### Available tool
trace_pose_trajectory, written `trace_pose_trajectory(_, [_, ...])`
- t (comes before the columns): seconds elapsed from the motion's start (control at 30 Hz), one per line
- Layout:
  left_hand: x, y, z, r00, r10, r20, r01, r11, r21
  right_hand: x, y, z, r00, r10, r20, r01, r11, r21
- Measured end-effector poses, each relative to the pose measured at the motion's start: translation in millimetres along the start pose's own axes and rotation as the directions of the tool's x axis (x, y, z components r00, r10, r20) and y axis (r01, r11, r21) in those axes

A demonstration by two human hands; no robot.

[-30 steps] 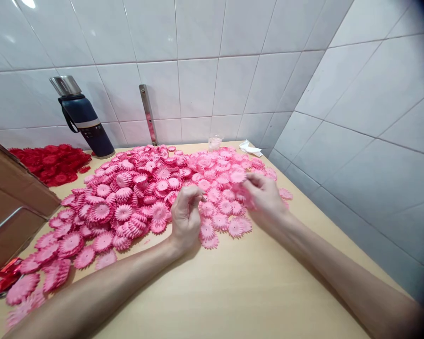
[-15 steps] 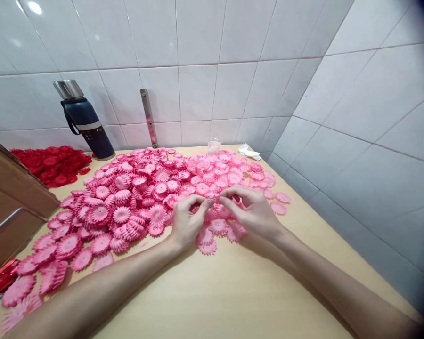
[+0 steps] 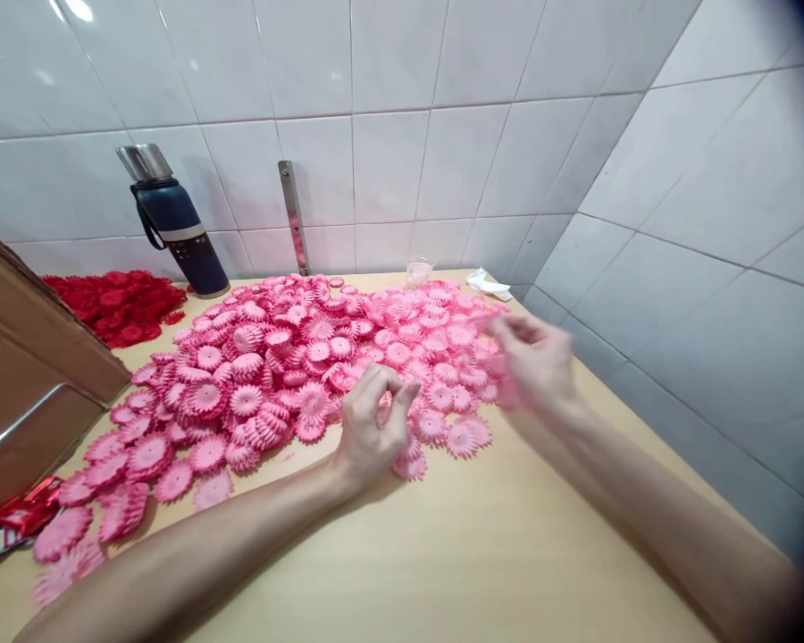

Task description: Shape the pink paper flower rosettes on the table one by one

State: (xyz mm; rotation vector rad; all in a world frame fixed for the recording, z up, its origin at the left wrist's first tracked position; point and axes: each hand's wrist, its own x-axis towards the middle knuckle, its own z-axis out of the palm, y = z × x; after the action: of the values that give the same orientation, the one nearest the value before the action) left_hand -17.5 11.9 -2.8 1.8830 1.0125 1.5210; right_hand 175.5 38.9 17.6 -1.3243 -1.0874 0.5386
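My left hand (image 3: 373,430) is closed in a pinch, thumb near the bent index finger, over the front edge of a heap of pink scalloped paper-like flower discs (image 3: 274,357). Whatever sits between its fingertips is too small to make out. My right hand (image 3: 540,368) is apart from it, at the right side of the heap, blurred by motion. Its fingers look curled together, with a pink smear at the tips that I cannot name. Several paler pink discs (image 3: 465,438) lie loose between and below the hands.
A dark blue flask (image 3: 186,237) and a red heap (image 3: 117,308) stand at the back left, beside a cardboard box (image 3: 37,357). Red wrappers (image 3: 23,509) lie front left. At the back are a small clear cup (image 3: 419,271), white tissue (image 3: 488,285) and a metal strip (image 3: 293,214) against the tiled wall.
My hands were fingertip to fingertip over the heap. Now the right hand has moved away to the right and slightly up, while the left stays pinched. The view has shifted slightly.
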Motion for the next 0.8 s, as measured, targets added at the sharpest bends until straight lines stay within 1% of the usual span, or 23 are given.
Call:
trace_pose_trajectory(0.03, [0.2,-0.5,0.2,1.000,-0.007,0.000,0.007,1.000,-0.011,5.9,0.1,-6.3,0.994,0.013,-0.107,-0.010,1.000,0.027])
trace_pose_trajectory(0.07, [1.2,-1.5,0.8,0.999,-0.048,0.009,0.048,0.999,-0.019,10.4,-0.1,-11.6,0.983,-0.012,-0.183,0.021,0.999,0.045])
trace_pose_trajectory(0.1, [2.6,-3.1,1.8,0.996,-0.090,0.012,0.090,0.996,-0.013,12.8,-0.6,-15.2,0.987,-0.053,-0.149,0.063,0.996,0.064])
trace_pose_trajectory(0.13, [4.4,-5.1,2.9,0.991,-0.136,0.009,0.136,0.991,-0.009,12.9,-1.2,-16.8,0.995,-0.089,-0.049,0.092,0.993,0.078])
trace_pose_trajectory(0.17, [6.1,-7.2,4.0,0.984,-0.179,0.005,0.179,0.984,-0.027,10.9,-1.6,-16.3,0.993,-0.089,0.080,0.082,0.993,0.088])
trace_pose_trajectory(0.2, [7.6,-9.1,4.8,0.979,-0.204,-0.003,0.203,0.978,-0.052,7.2,-1.8,-14.1,0.975,-0.083,0.205,0.066,0.994,0.092])
trace_pose_trajectory(0.23, [8.6,-10.6,5.2,0.977,-0.214,-0.022,0.212,0.975,-0.069,2.4,-1.8,-10.6,0.950,-0.074,0.303,0.047,0.994,0.094])
trace_pose_trajectory(0.27, [9.3,-11.3,5.3,0.976,-0.217,-0.028,0.214,0.974,-0.079,-2.8,-1.6,-6.4,0.924,-0.058,0.377,0.026,0.996,0.091])
trace_pose_trajectory(0.3, [9.7,-11.3,5.0,0.977,-0.213,-0.020,0.211,0.974,-0.082,-8.1,-1.2,-2.3,0.903,-0.048,0.427,0.013,0.996,0.084])
trace_pose_trajectory(0.37, [9.9,-9.5,4.0,0.978,-0.206,0.034,0.208,0.975,-0.081,-17.1,-0.9,4.4,0.879,-0.044,0.475,0.010,0.997,0.073])
trace_pose_trajectory(0.43, [10.1,-7.3,3.4,0.973,-0.203,0.114,0.213,0.973,-0.087,-23.4,-1.8,7.8,0.863,-0.064,0.502,0.036,0.997,0.066])
trace_pose_trajectory(0.5, [10.6,-6.8,3.5,0.968,-0.198,0.157,0.215,0.971,-0.102,-27.1,-4.0,8.5,0.844,-0.092,0.528,0.067,0.996,0.066])
trace_pose_trajectory(0.57, [11.0,-8.7,4.2,0.968,-0.192,0.163,0.215,0.968,-0.132,-29.1,-6.6,8.0,0.823,-0.106,0.558,0.088,0.994,0.059])
trace_pose_trajectory(0.63, [11.1,-11.7,4.7,0.969,-0.199,0.143,0.221,0.962,-0.158,-29.8,-8.3,7.2,0.813,-0.105,0.573,0.095,0.994,0.048])
trace_pose_trajectory(0.73, [10.4,-14.2,4.4,0.969,-0.217,0.117,0.234,0.960,-0.153,-29.1,-8.1,6.3,0.818,-0.095,0.567,0.086,0.995,0.043])
trace_pose_trajectory(0.8, [9.8,-13.5,3.8,0.967,-0.224,0.119,0.239,0.961,-0.138,-28.4,-7.1,6.0,0.821,-0.095,0.562,0.083,0.995,0.047])
